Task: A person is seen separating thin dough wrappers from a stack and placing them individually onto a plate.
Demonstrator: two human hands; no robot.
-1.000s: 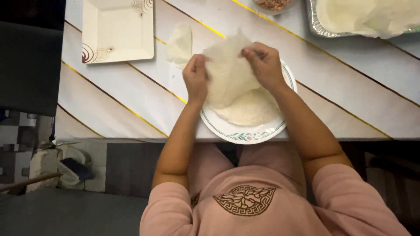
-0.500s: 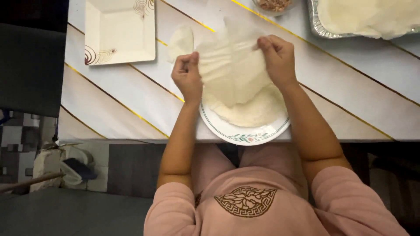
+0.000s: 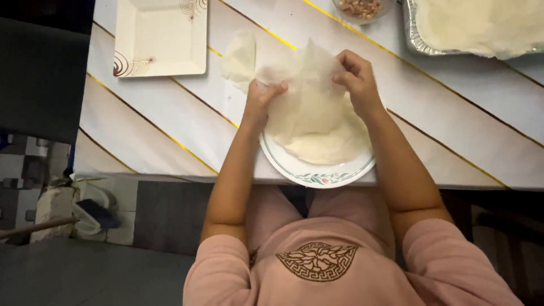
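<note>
- Head camera view, nearest first: the person sits at the table (image 3: 170, 130) edge in a pink top, both forearms reaching forward over the round plate (image 3: 309, 170), which sits at the near edge of the table and slightly overhangs it.
- On the plate lies a stack of thin pale sheets (image 3: 331, 144); one sheet (image 3: 303, 93) is already raised off the stack, its lower part trailing down toward it, so the peeling looks partly done and not finished. The rest of the stack remains on the plate.
- The left hand (image 3: 262, 102) is above the plate's left side, fingers closed in a pinch on the sheet's left edge, thumb pointing toward the middle.
- The right hand (image 3: 356, 79) is above the plate's far right side, fingers curled and pinching the sheet's upper right edge; wrist bent, elbow out to the right.
- Beyond the plate to the far left, a small pale scrap (image 3: 241, 54) lies flat on the table, apart from both hands.
- Farther left of the plate stands a square white dish (image 3: 161, 37), nothing in it as far as shown.
- Beyond the plate to the far right, a foil tray (image 3: 416, 42) holds more pale sheets, and a small bowl (image 3: 362, 8) of brownish filling sits just left of the tray.
</note>
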